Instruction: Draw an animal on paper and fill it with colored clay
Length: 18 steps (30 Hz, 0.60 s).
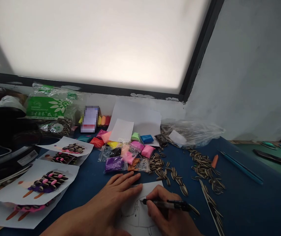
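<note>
A black pen (172, 204) is gripped in my right hand (166, 209), its tip touching a white sheet of paper (140, 223). Thin dark lines of a drawing show on that sheet. My left hand (116, 200) lies flat over the left part of the paper, fingers stretched out. Just beyond my hands are small packets of coloured clay, among them a purple packet (114, 164) and a pink packet (147, 151). Striped sunflower seeds (156, 162) lie loose to the right of the packets. Part of the drawing is hidden under my hands.
Paper sheets with seed-and-clay figures (49, 182) overlap at the left. Behind them stands a green seed bag (47, 106). Metal tweezers (210, 206), a blue tool (241, 167) and more seeds (204, 167) lie right. A clear plastic bag (199, 132) rests by the wall.
</note>
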Each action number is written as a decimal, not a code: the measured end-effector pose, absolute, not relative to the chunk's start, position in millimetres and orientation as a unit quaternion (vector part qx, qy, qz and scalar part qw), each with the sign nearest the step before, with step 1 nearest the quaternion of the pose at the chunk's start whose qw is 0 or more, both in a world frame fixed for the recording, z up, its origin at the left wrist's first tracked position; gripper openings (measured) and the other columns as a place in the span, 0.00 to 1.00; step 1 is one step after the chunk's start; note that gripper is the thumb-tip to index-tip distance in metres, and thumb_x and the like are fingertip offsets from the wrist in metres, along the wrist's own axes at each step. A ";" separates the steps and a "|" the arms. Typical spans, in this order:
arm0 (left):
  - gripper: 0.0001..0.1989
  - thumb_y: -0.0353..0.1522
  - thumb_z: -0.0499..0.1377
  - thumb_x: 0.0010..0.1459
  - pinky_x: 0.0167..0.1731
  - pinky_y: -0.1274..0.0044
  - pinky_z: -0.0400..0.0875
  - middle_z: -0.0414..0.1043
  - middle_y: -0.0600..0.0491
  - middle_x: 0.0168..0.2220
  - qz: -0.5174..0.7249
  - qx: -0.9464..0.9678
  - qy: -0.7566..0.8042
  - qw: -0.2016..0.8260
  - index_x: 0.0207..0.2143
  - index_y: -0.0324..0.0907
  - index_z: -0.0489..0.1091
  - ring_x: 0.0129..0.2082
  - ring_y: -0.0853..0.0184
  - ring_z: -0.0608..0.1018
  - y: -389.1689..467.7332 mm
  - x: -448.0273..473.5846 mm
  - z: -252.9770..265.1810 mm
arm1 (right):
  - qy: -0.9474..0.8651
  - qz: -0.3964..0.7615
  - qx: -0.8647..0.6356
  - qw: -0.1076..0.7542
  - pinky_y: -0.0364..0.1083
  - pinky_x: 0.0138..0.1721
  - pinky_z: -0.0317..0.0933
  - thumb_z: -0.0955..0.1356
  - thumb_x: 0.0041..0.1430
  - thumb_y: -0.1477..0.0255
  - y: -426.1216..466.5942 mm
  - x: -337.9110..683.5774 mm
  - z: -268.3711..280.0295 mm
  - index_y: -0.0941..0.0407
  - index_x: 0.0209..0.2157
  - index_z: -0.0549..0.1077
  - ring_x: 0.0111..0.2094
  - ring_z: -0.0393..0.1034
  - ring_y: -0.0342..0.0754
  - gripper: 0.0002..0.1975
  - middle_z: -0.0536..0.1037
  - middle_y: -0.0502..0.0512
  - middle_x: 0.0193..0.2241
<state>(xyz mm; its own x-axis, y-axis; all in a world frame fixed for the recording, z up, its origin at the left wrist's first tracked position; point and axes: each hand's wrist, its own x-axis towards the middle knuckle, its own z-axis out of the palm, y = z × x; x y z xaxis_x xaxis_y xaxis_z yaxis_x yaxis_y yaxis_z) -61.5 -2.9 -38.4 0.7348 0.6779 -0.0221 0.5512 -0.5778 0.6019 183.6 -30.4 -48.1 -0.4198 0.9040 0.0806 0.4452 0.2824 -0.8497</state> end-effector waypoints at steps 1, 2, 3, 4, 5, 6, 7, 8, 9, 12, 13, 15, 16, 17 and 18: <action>0.48 0.52 0.68 0.52 0.66 0.48 0.42 0.43 0.49 0.73 0.107 0.882 0.350 0.297 0.71 0.54 0.54 0.71 0.41 0.49 -2.2 -61.3 -40.2 | -0.743 0.398 -0.452 0.291 0.42 0.26 0.55 0.63 0.68 0.66 -30.3 183.7 -48.8 0.54 0.35 0.67 0.23 0.62 0.44 0.08 0.70 0.48 0.23; 0.48 0.52 0.68 0.52 0.66 0.48 0.42 0.43 0.50 0.73 0.111 0.881 0.354 0.293 0.71 0.54 0.54 0.71 0.42 0.49 -2.3 -61.2 -41.0 | -0.740 0.404 -0.452 0.291 0.42 0.25 0.55 0.63 0.68 0.65 -30.2 183.8 -49.3 0.54 0.35 0.67 0.23 0.62 0.44 0.08 0.70 0.48 0.24; 0.48 0.52 0.68 0.53 0.66 0.48 0.41 0.43 0.50 0.73 0.114 0.881 0.355 0.292 0.71 0.54 0.54 0.71 0.42 0.49 -2.9 -61.3 -40.8 | -0.737 0.408 -0.454 0.290 0.42 0.25 0.56 0.63 0.68 0.65 -30.1 183.9 -49.8 0.54 0.35 0.67 0.24 0.62 0.44 0.09 0.71 0.48 0.24; 0.48 0.52 0.68 0.53 0.66 0.48 0.42 0.44 0.50 0.73 0.117 0.880 0.355 0.293 0.71 0.54 0.54 0.71 0.42 0.49 -4.1 -61.5 -39.5 | -0.735 0.413 -0.455 0.288 0.42 0.25 0.56 0.63 0.68 0.64 -30.1 184.1 -50.0 0.54 0.35 0.67 0.24 0.63 0.44 0.09 0.71 0.49 0.25; 0.47 0.53 0.67 0.53 0.67 0.49 0.42 0.44 0.51 0.73 0.122 0.879 0.355 0.295 0.71 0.55 0.55 0.71 0.42 0.49 -5.5 -61.7 -37.5 | -0.733 0.415 -0.456 0.287 0.42 0.25 0.56 0.63 0.68 0.64 -30.2 184.3 -50.1 0.54 0.35 0.67 0.24 0.63 0.44 0.09 0.71 0.49 0.25; 0.46 0.53 0.67 0.54 0.67 0.50 0.42 0.44 0.51 0.73 0.125 0.878 0.354 0.296 0.71 0.55 0.55 0.71 0.43 0.50 -7.1 -61.9 -35.1 | -0.733 0.415 -0.456 0.286 0.42 0.24 0.56 0.63 0.68 0.64 -30.3 184.4 -49.9 0.54 0.35 0.67 0.24 0.63 0.44 0.09 0.72 0.49 0.25; 0.45 0.52 0.67 0.54 0.67 0.51 0.43 0.44 0.52 0.73 0.128 0.878 0.355 0.296 0.71 0.56 0.55 0.71 0.43 0.50 -8.4 -62.0 -32.8 | -0.734 0.416 -0.455 0.285 0.41 0.24 0.56 0.63 0.68 0.64 -30.4 184.5 -49.6 0.54 0.35 0.67 0.24 0.63 0.44 0.09 0.72 0.49 0.25; 0.45 0.52 0.66 0.55 0.67 0.52 0.43 0.44 0.53 0.73 0.129 0.877 0.356 0.296 0.70 0.56 0.55 0.71 0.44 0.50 -9.5 -62.1 -30.9 | -0.735 0.417 -0.453 0.285 0.41 0.24 0.56 0.64 0.68 0.63 -30.5 184.4 -49.0 0.54 0.35 0.67 0.24 0.63 0.44 0.09 0.72 0.49 0.25; 0.44 0.52 0.66 0.55 0.67 0.52 0.43 0.44 0.53 0.73 0.128 0.877 0.358 0.296 0.70 0.56 0.55 0.71 0.44 0.51 -10.0 -62.1 -29.7 | -0.736 0.415 -0.450 0.287 0.42 0.24 0.56 0.64 0.67 0.64 -30.6 184.2 -48.3 0.54 0.35 0.67 0.24 0.63 0.44 0.09 0.72 0.49 0.24; 0.47 0.53 0.67 0.53 0.67 0.50 0.42 0.43 0.52 0.73 0.123 0.877 0.358 0.297 0.71 0.55 0.55 0.71 0.43 0.51 -8.9 -61.9 -31.2 | -0.745 0.399 -0.448 0.292 0.42 0.25 0.57 0.64 0.67 0.64 -30.8 183.2 -46.0 0.54 0.34 0.67 0.24 0.63 0.45 0.09 0.71 0.49 0.25; 0.48 0.54 0.67 0.52 0.67 0.50 0.42 0.43 0.52 0.73 0.121 0.877 0.357 0.299 0.71 0.55 0.55 0.71 0.42 0.51 -8.0 -61.8 -32.7 | -0.747 0.393 -0.450 0.293 0.42 0.25 0.56 0.64 0.67 0.65 -30.9 182.9 -45.4 0.54 0.34 0.67 0.24 0.63 0.44 0.09 0.71 0.49 0.24; 0.48 0.55 0.66 0.51 0.67 0.51 0.41 0.42 0.52 0.74 0.116 0.878 0.355 0.299 0.71 0.54 0.55 0.71 0.43 0.50 -6.6 -61.7 -35.1 | -0.750 0.382 -0.454 0.292 0.42 0.24 0.54 0.63 0.67 0.66 -31.0 182.6 -44.8 0.54 0.33 0.66 0.23 0.60 0.44 0.09 0.69 0.48 0.23; 0.48 0.55 0.66 0.51 0.67 0.51 0.41 0.42 0.52 0.74 0.116 0.878 0.355 0.299 0.71 0.54 0.55 0.71 0.43 0.50 -6.4 -61.7 -35.3 | -0.751 0.379 -0.454 0.293 0.42 0.24 0.53 0.63 0.67 0.66 -31.1 182.5 -44.8 0.54 0.33 0.66 0.23 0.60 0.44 0.08 0.68 0.47 0.23; 0.48 0.55 0.66 0.52 0.67 0.51 0.41 0.42 0.52 0.74 0.117 0.878 0.355 0.299 0.71 0.54 0.55 0.71 0.43 0.50 -6.6 -61.6 -34.8 | -0.752 0.379 -0.451 0.293 0.42 0.24 0.52 0.63 0.66 0.66 -31.1 182.4 -44.7 0.53 0.33 0.66 0.22 0.59 0.43 0.08 0.66 0.46 0.22; 0.48 0.55 0.66 0.52 0.67 0.51 0.41 0.42 0.52 0.74 0.119 0.878 0.355 0.299 0.71 0.54 0.55 0.71 0.43 0.50 -7.2 -61.6 -33.6 | -0.754 0.382 -0.447 0.294 0.42 0.23 0.51 0.63 0.66 0.66 -31.2 182.4 -44.7 0.53 0.33 0.65 0.22 0.58 0.43 0.08 0.65 0.45 0.22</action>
<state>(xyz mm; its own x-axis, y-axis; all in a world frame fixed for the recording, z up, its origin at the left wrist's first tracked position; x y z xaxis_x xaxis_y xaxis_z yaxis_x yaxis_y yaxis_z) -61.6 -7.2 -33.6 0.7199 0.6940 -0.0033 0.5514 -0.5691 0.6099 182.4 -31.2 -44.7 -0.4277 0.8982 0.1010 0.4500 0.3085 -0.8381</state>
